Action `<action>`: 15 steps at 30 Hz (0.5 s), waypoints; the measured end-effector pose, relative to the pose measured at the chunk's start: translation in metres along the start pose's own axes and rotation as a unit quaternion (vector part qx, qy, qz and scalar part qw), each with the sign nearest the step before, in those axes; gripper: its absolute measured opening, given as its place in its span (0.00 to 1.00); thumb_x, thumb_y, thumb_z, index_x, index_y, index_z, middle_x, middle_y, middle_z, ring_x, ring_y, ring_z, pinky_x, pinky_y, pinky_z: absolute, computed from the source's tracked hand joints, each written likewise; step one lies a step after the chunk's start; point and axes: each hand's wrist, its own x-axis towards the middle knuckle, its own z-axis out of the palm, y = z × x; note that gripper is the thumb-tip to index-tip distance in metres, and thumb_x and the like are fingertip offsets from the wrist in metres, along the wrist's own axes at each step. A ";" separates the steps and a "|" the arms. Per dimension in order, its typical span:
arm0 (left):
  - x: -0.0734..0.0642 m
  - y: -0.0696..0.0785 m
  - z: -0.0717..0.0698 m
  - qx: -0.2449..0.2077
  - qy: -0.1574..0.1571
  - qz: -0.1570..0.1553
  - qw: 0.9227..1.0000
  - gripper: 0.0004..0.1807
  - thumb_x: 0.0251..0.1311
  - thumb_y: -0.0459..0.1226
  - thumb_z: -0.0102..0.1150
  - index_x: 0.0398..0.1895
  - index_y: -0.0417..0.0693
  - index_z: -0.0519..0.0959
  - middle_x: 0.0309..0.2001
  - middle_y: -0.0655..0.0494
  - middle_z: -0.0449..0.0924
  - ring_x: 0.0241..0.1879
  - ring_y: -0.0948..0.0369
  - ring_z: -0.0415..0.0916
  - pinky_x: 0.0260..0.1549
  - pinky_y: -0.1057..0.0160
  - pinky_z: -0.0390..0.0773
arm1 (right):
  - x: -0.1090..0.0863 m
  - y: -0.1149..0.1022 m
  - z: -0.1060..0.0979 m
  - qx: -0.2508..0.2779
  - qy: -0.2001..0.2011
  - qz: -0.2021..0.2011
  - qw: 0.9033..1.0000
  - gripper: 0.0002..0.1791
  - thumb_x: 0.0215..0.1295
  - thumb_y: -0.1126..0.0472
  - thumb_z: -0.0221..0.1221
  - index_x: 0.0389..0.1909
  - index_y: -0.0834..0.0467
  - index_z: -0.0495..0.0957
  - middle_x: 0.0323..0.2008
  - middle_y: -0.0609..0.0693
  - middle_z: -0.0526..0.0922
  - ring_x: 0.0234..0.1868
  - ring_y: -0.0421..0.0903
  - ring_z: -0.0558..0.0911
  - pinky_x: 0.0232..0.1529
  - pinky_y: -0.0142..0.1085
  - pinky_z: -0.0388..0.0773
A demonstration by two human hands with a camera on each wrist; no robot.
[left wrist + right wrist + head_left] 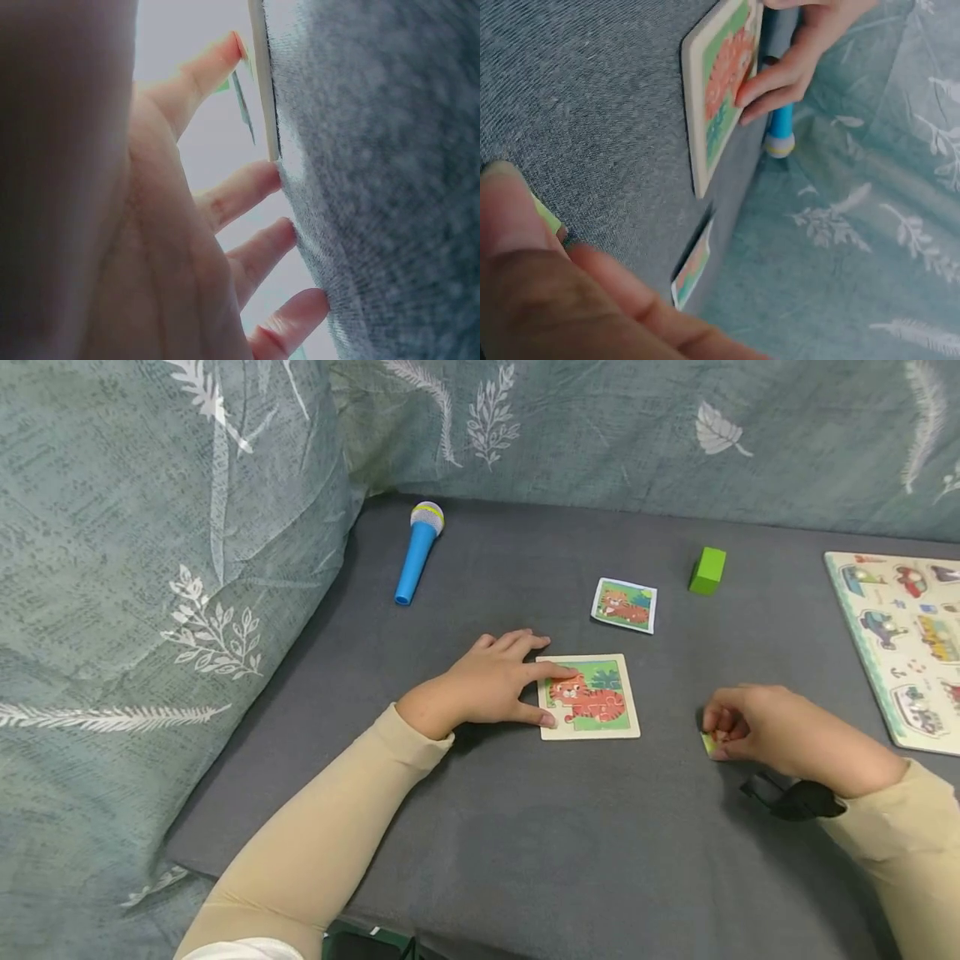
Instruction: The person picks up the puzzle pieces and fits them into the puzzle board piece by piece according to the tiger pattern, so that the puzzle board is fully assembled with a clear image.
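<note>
A square tiger jigsaw puzzle (590, 697) in a pale wooden frame lies on the dark grey cloth, mid-view from the head. My left hand (491, 683) rests at its left edge, index fingertip on the picture and thumb on the lower left of the frame. The left wrist view has that hand's other fingers (247, 191) spread, tips against the cloth. To the right, my right hand (765, 731) pinches a small green puzzle piece (709, 744) close to the cloth. In the right wrist view only a green edge of the piece (547, 215) shows between thumb and fingers.
Behind the puzzle lies a tiger picture card (625, 606), with a green block (707, 571) to its right. A blue toy microphone (417, 553) is at back left. A picture board (911, 643) reaches the right edge. Patterned green fabric (600, 435) rises behind and leftward.
</note>
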 end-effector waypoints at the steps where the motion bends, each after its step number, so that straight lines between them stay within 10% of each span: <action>1: 0.000 0.000 0.000 0.000 0.000 0.000 1.000 0.41 0.66 0.67 0.59 0.82 0.76 0.61 0.83 0.51 0.50 0.82 0.50 0.43 0.72 0.43 0.53 | 0.001 0.000 0.001 0.011 -0.003 0.003 1.000 0.16 0.53 0.67 0.79 0.34 0.55 0.80 0.27 0.39 0.76 0.29 0.37 0.77 0.31 0.36 0.75; 10: 0.003 0.000 0.000 0.002 -0.004 0.003 1.000 0.35 0.73 0.64 0.52 0.81 0.79 0.60 0.83 0.53 0.49 0.82 0.50 0.42 0.73 0.42 0.52 | 0.022 -0.035 -0.007 -0.001 0.022 -0.061 0.998 0.12 0.55 0.67 0.78 0.27 0.48 0.86 0.28 0.38 0.76 0.28 0.37 0.73 0.30 0.35 0.72; 15: 0.002 0.000 0.000 0.014 -0.002 0.001 1.000 0.29 0.80 0.58 0.43 0.81 0.79 0.60 0.83 0.53 0.50 0.82 0.52 0.43 0.73 0.43 0.52 | 0.056 -0.080 -0.003 0.084 0.022 -0.074 0.993 0.09 0.60 0.71 0.74 0.37 0.54 0.90 0.32 0.42 0.86 0.31 0.40 0.83 0.34 0.38 0.81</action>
